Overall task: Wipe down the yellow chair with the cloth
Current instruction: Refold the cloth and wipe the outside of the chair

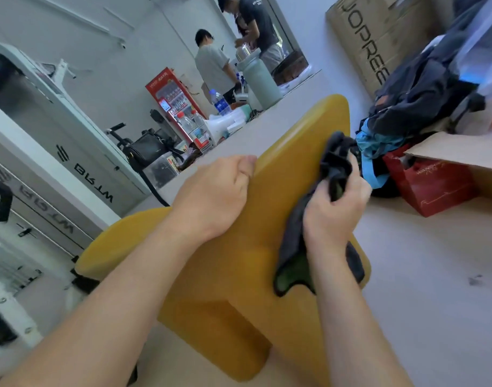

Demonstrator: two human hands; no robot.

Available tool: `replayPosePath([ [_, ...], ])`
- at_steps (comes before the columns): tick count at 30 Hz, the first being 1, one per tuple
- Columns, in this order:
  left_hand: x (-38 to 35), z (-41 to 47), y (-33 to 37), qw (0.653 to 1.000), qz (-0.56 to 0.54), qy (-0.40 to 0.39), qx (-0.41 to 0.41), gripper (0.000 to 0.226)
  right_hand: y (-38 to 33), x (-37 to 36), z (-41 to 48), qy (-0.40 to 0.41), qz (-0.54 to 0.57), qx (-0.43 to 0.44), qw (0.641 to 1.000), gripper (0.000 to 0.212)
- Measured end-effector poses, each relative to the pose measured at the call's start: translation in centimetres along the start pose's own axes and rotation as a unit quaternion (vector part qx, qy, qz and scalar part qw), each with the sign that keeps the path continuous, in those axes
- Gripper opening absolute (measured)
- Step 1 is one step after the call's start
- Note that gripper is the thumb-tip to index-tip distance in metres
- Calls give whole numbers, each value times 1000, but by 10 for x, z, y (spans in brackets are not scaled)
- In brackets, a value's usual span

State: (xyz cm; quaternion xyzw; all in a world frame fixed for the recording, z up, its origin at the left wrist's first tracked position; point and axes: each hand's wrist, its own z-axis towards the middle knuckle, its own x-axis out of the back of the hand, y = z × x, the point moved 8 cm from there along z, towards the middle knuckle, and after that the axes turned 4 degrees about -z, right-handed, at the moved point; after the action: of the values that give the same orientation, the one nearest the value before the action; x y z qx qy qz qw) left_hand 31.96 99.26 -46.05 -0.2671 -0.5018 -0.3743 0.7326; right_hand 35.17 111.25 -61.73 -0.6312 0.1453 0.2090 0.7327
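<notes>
– cloth [292, 255] first: where is it?
– bunched in the right hand [334, 213], which is curled tight round the dark wad. the loose end hangs against the backrest of the yellow chair [239, 275], near its right edge.
– and the left hand [217, 191]?
– it grips the top edge of the backrest, fingers [246, 164] hooked over it. my guess is that it braces the chair so wiping pressure doesn't tip or slide it.
– why a wad?
– likely to make a firm pad for rubbing. the chair stands on the pale floor [420, 275], close below the person, in front of a long white worktop [267, 121].
</notes>
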Motion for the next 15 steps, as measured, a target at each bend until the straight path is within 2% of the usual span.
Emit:
replayPosePath([
  [1,-2,-1,-1,1000,1,-10,5,48,25,-1,19,-12,3,-83,996,43],
  [2,-3,0,-2,1000,9,-17,7,46,41,-1,28,-28,8,-128,991,40],
  [3,-4,1,-3,1000,21,-17,7,44,42,-1,25,-33,19,-128,991,41],
  [6,-2,9,-1,999,50,14,-2,39,-21,-13,-39,-54,50,32,997,52],
  [9,-2,16,-2,999,24,17,-31,26,-70,-28,-76,-97,32,163,981,56],
  [11,-3,10,-8,999,17,12,-42,38,-70,-27,-48,-88,-3,192,977,52],
  [12,-4,7,-11,999,12,5,-45,44,-66,-24,-26,-72,-12,185,980,47],
  [15,-3,-2,-24,996,-67,-19,-63,44,-58,-25,39,-56,-63,132,988,23],
])
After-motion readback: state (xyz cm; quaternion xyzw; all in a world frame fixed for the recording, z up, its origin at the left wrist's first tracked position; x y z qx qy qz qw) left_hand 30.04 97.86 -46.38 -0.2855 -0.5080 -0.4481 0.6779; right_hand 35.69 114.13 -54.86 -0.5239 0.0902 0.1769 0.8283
